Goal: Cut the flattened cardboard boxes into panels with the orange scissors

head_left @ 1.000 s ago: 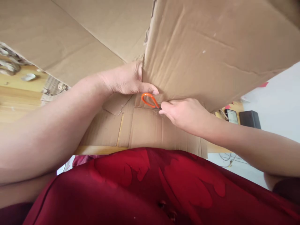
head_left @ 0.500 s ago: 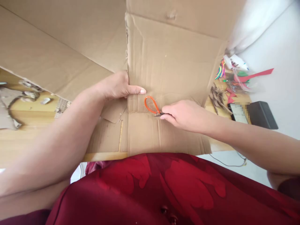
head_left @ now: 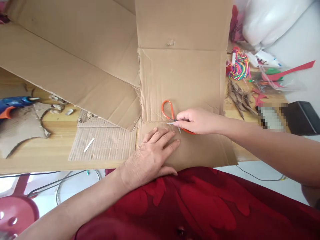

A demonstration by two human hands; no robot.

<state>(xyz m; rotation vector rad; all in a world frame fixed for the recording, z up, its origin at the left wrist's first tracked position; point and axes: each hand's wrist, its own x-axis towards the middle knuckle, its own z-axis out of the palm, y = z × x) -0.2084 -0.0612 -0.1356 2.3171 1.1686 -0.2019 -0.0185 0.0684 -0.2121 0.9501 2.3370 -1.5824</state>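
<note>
Our left hand (head_left: 155,151) has let go of the side edge of the cardboard (head_left: 185,76) and lies spread on its near panel — steadying it, we judge. Our right hand (head_left: 197,120) pinches the scissors (head_left: 172,112) at centre, by the crease. Red clothing (head_left: 212,196) borders below; the counter (head_left: 58,133) offers room at left.

A hand could pass over the cardboard panel (head_left: 187,78) on the far side of the scissors (head_left: 172,114), whose near side the left hand (head_left: 156,151) blocks, while twigs (head_left: 238,95) and a black box (head_left: 303,117) obstruct the right.
</note>
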